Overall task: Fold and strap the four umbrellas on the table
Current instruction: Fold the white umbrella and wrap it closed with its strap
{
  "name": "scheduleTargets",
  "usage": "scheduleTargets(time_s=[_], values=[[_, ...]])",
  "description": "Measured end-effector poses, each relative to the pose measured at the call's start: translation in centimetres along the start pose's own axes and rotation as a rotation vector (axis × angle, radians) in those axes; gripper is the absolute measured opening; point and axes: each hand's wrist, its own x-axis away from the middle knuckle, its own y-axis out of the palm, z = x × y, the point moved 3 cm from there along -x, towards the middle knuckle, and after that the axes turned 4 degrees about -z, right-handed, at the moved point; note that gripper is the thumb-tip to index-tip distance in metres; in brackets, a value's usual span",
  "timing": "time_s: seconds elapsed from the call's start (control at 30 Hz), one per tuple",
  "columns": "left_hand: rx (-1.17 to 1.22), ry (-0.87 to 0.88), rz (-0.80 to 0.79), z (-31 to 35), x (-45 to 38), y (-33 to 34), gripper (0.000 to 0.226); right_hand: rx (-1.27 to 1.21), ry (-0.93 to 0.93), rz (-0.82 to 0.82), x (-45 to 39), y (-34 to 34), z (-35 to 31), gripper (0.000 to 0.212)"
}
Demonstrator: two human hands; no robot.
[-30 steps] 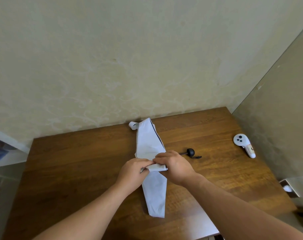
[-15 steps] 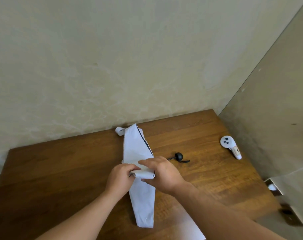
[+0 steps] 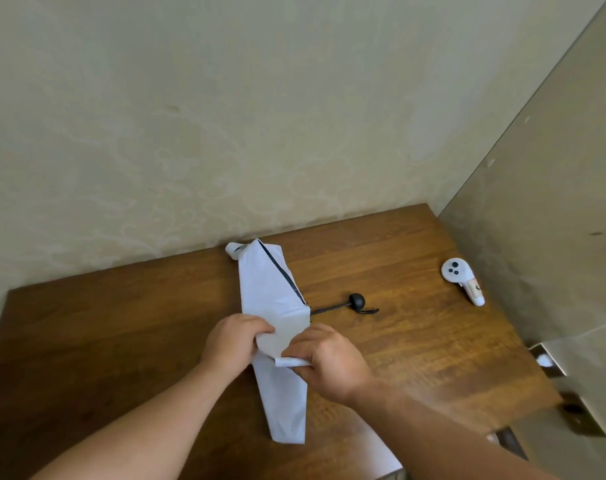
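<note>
- Only one umbrella (image 3: 273, 306) shows: a pale white one lying lengthwise on the wooden surface (image 3: 86, 341), running from about 12 o'clock near the wall down to 6 o'clock at the near edge.
- Left hand (image 3: 234, 341) has its fingers curled onto the canopy's left edge at mid-length, pinching the cloth.
- Right hand (image 3: 329, 362) grips a folded flap or strap of the same cloth just beside it; which of the two, I cannot tell.
- The black handle (image 3: 357, 301) sticks out at 3 o'clock of the canopy, so the shaft looks collapsed.
- My judgement: this umbrella is mid-fold, pleats gathered but not strapped. The other three are out of view, so their state is unknown.
- A white controller (image 3: 462, 280) lies well apart at 2 o'clock.
</note>
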Motion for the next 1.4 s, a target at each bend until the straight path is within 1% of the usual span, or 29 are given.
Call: scheduleTargets(time_s=[0.1,0.17,0.27,0.33,0.4,0.47,0.53,0.6,0.67,0.73,0.77,0.9,0.97,1.03,1.13,1.23,1.3,1.33,1.4], values=[[-0.11,0.097,-0.031,0.0,0.7,0.0,0.036,0.024,-0.036,-0.017,0.9,1.4,-0.1,0.01],[-0.174,0.131,-0.027,-0.4,1.1,0.0,0.032,0.026,-0.055,-0.018,1.4,2.1,-0.2,0.011],[-0.209,0.135,-0.019,-0.7,1.2,0.2,0.028,0.031,-0.071,-0.015,2.0,2.8,-0.5,0.014],[-0.202,0.145,-0.021,-0.4,1.0,0.8,0.028,0.003,-0.046,0.005,2.3,3.0,-0.6,0.014],[-0.195,0.126,-0.037,-0.1,0.6,1.3,0.023,0.004,-0.03,0.008,2.4,3.2,-0.5,0.014],[-0.237,0.104,-0.053,0.2,0.3,1.8,0.019,0.016,-0.016,-0.005,2.4,3.3,-0.2,0.017],[-0.273,0.099,-0.057,0.1,0.0,2.3,0.02,0.026,-0.004,-0.005,2.3,3.2,0.2,0.019],[-0.251,0.105,-0.08,0.0,0.1,2.6,0.025,0.032,-0.006,0.0,2.2,3.2,0.4,0.017],[-0.188,0.13,-0.136,-0.4,0.6,2.9,0.036,0.043,-0.032,-0.001,2.2,3.4,0.4,0.014],[-0.176,0.169,-0.206,-0.9,1.3,2.9,0.047,0.085,-0.087,-0.034,2.3,3.9,0.0,0.014],[-0.146,0.173,-0.207,-1.2,1.7,2.9,0.05,0.119,-0.118,-0.064,2.4,4.2,-0.3,0.016],[0.037,0.116,-0.033,-0.8,2.3,2.7,0.05,0.241,-0.16,-0.199,3.3,6.0,-1.2,0.034],[0.058,0.131,-0.014,0.7,2.1,3.1,0.044,0.29,-0.167,-0.241,3.7,7.2,-1.5,0.034],[0.002,0.159,-0.111,2.1,1.8,4.4,0.045,0.327,-0.159,-0.277,4.0,8.8,-1.5,0.031],[-0.224,0.14,-0.295,2.5,1.7,6.5,0.056,0.349,-0.12,-0.333,5.1,11.0,-0.7,0.025],[-0.365,0.144,-0.419,1.9,2.3,8.3,0.068,0.356,-0.083,-0.391,6.7,12.1,0.7,0.015],[-0.419,0.161,-0.457,1.2,2.8,9.4,0.073,0.32,-0.046,-0.426,7.6,12.2,1.6,0.02],[-0.448,0.177,-0.463,0.9,3.0,9.8,0.074,0.282,-0.024,-0.417,7.8,12.0,1.9,0.025],[-0.492,0.202,-0.467,0.5,3.4,10.5,0.073,0.203,0.027,-0.291,7.5,11.0,2.3,0.028]])
